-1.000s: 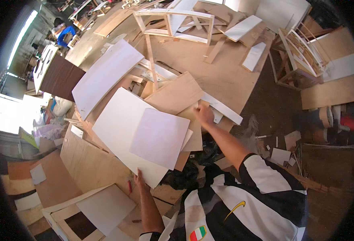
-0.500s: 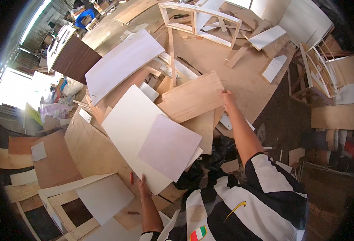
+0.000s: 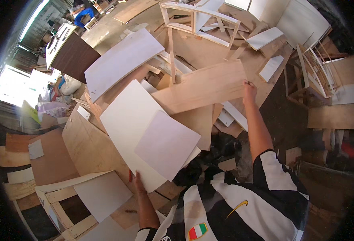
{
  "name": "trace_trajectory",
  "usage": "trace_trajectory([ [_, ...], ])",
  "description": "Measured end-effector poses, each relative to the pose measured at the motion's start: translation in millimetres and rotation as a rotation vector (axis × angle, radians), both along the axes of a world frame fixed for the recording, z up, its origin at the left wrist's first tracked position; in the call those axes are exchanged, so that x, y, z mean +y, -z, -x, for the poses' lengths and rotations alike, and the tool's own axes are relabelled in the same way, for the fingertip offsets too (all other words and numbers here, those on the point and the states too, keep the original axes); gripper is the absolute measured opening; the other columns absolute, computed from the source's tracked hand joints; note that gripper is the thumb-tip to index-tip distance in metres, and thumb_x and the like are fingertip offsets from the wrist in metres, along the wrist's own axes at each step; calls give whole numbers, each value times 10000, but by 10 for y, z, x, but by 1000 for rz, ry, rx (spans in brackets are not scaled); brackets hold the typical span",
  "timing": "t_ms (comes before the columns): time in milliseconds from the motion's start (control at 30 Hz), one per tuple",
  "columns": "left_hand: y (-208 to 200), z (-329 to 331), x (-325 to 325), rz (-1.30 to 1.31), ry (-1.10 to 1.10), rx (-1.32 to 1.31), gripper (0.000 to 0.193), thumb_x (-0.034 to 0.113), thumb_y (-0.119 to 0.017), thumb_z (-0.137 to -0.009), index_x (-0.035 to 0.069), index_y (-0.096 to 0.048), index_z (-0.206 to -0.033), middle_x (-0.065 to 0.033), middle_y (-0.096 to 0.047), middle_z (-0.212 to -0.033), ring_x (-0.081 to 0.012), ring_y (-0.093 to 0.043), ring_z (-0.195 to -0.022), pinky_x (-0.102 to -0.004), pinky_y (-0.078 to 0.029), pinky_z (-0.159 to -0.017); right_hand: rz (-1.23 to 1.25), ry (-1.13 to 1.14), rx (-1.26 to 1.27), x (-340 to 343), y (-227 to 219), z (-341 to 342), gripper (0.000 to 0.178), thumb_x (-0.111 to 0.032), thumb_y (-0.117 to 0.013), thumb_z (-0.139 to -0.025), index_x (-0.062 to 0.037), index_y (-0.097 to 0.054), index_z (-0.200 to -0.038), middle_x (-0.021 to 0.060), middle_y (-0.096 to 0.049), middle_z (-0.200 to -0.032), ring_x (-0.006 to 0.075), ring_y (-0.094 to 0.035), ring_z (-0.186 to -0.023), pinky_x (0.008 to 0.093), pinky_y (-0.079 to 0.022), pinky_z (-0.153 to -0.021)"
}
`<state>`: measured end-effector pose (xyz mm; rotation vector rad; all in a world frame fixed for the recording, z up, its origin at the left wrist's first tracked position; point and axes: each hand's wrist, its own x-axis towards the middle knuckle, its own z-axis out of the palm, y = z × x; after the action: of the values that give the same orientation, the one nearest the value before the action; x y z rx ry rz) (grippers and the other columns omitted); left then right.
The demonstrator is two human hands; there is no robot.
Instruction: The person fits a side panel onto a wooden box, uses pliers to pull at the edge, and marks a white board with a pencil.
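Note:
My right hand (image 3: 249,91) grips the right end of a bare plywood board (image 3: 209,85), thumb on top. The board's left end lies under or behind a large white panel (image 3: 123,116). On the panel's near part rests a smaller pale lilac sheet (image 3: 167,144), with the corner of another white piece showing beneath it. My left hand (image 3: 139,182) holds the white panel's lower left edge, its fingers partly hidden below. Just beside that hand is a small red-handled tool (image 3: 130,175).
A long white panel (image 3: 123,60) leans across the pile behind. Wooden frames stand at the far side (image 3: 201,24), right (image 3: 311,72) and lower left (image 3: 66,205). Black plastic (image 3: 225,150) lies near my body. Another person (image 3: 82,16) sits far off at the upper left.
My right hand has moved right and slightly up, drawing the plywood board farther out from the white panel. My left hand and the panel have shifted only slightly.

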<state>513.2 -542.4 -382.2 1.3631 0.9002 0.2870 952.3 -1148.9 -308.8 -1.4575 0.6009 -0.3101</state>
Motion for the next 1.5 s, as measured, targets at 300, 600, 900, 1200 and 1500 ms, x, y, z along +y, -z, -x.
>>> trace_trajectory([
  [300,36,428,298,41,48,25,496,364,-642,-1005,17,-570,-1353,-103,-638,-1244,-228,-619,-1083,-384,-508,-929,161,97,135,-750,835,-11,284,-190,-497,-1004,-9,-696,-1096,202,-704,-1137,283,-686,-1055,385,-526,-903],
  [600,-327,1002,272,34,-130,125,341,296,-727,-954,9,-653,-1122,-73,-679,-1056,-209,-657,-887,-376,-550,-772,-116,389,25,-1192,644,58,359,-294,-583,-1002,10,-665,-1175,164,-700,-1202,280,-692,-1076,409,-565,-891],
  [900,-869,619,-193,101,-147,257,569,250,-709,-967,-16,-469,-1410,-139,-602,-1312,-260,-620,-1136,-416,-533,-935,893,246,699,-201,1290,861,490,-348,-656,-926,16,-618,-1253,250,-548,-1361,432,-565,-1206,521,-497,-986],
  [1200,-1053,617,-347,33,-118,129,477,220,-686,-990,9,-531,-1389,-106,-635,-1290,-232,-628,-1127,-383,-520,-946,1208,-1038,-3,2200,464,2271,506,-473,-721,-844,-39,-648,-1094,174,-566,-1185,411,-566,-1133,520,-485,-928],
  [1500,-1443,610,-639,-28,-98,15,310,172,-649,-1015,6,-619,-1274,-75,-688,-1175,-166,-638,-1047,-339,-509,-916,1048,-1272,269,2777,231,2506,892,-742,-716,-754,4,-572,-1222,218,-578,-1204,402,-581,-1154,527,-535,-917],
])
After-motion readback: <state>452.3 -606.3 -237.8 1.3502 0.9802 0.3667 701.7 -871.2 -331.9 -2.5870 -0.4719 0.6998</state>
